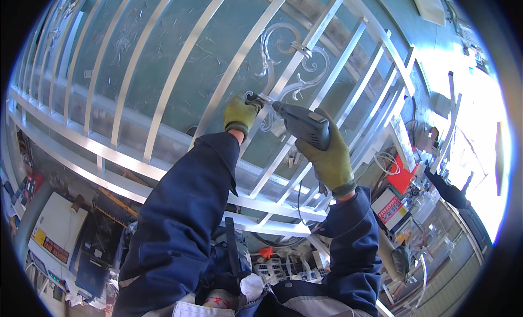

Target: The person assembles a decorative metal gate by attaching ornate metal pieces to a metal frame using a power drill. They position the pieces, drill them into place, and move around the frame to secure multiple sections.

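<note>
Drill (308, 126) near edge of scrollwork (298, 46) (open gaps between bars (235, 66))

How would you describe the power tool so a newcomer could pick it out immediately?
Find the large pale metal railing, then the silvery scroll ornament on its bars, right of centre. Just below that, the gloved right hand grips the power tool, nose pointing left. Its bulky dark grey body sets it apart from the slim, pale bars around it.
</note>
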Demonstrator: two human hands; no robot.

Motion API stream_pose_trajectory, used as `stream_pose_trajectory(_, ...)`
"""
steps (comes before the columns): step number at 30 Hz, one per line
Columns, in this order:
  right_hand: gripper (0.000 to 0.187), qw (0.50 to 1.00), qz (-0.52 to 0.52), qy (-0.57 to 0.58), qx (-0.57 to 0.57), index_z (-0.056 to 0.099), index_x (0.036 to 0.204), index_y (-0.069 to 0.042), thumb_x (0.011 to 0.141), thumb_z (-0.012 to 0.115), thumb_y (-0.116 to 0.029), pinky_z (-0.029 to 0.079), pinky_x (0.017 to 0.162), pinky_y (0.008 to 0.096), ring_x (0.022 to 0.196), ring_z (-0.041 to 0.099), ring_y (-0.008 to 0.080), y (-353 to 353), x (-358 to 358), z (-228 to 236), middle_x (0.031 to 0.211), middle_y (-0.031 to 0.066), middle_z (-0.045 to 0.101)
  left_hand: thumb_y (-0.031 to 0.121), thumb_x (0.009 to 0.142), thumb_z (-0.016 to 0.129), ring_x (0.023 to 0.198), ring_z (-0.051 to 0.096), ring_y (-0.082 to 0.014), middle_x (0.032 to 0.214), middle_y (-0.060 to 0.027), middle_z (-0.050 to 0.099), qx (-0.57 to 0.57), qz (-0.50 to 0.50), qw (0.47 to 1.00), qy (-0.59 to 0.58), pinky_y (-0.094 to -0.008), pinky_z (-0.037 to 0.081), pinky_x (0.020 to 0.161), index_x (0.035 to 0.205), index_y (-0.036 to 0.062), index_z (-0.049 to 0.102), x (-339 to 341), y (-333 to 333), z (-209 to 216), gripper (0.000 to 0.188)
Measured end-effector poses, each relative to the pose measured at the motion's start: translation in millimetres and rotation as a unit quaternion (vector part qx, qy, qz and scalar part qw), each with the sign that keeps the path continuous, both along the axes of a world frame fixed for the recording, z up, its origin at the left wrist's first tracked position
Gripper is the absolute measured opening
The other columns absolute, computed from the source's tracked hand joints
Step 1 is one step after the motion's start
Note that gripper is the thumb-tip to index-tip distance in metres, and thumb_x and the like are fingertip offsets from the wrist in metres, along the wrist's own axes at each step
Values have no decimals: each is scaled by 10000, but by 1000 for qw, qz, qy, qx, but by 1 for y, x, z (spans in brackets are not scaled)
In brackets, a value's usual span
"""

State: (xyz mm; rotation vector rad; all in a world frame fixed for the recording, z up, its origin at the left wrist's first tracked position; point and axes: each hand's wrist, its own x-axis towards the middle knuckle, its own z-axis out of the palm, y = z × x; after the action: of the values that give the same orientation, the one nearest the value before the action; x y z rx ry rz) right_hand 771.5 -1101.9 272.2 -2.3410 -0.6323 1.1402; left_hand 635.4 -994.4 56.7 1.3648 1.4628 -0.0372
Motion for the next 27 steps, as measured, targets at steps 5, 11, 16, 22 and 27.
stream_pose_trajectory(5,779,1000,-16,25,-4,458,1529,-130,841,822,-167,606,756,348,879,724,208,3,-5,-7,1173,180,705,324,837,801,1027,709,-379,1080,-176,752,-10,23,1000,-17,-448,543,894,1103,90,757,-2,1,-3,357)
stream_pose_trajectory(11,755,992,106,-67,3,462,1515,-152,848,813,-200,584,904,415,1088,723,356,6,-4,-12,1280,208,683,350,832,810,1002,718,-373,1053,-167,758,-18,29,999,-22,-446,548,875,1086,98,760,0,1,-2,361)
stream_pose_trajectory(16,736,988,135,-74,-19,474,1498,-150,846,808,-221,555,961,441,1172,671,410,19,-3,-2,1322,212,656,348,833,806,993,720,-369,1040,-165,759,-22,35,999,5,-448,550,868,1086,102,748,2,-1,1,358)
stream_pose_trajectory(22,741,973,207,-91,-43,459,1493,-146,840,800,-222,559,944,482,1170,659,427,25,0,-1,1392,196,604,337,840,787,987,717,-384,1031,-179,756,-37,39,998,-20,-457,551,864,1070,97,742,1,-4,-6,335)
stream_pose_trajectory(27,736,951,286,-115,-25,446,1489,-136,839,782,-218,568,895,509,1118,672,446,28,3,0,1433,184,569,357,831,785,985,713,-408,1014,-200,753,-10,40,999,1,-478,547,864,1052,72,737,-3,-3,-20,363)
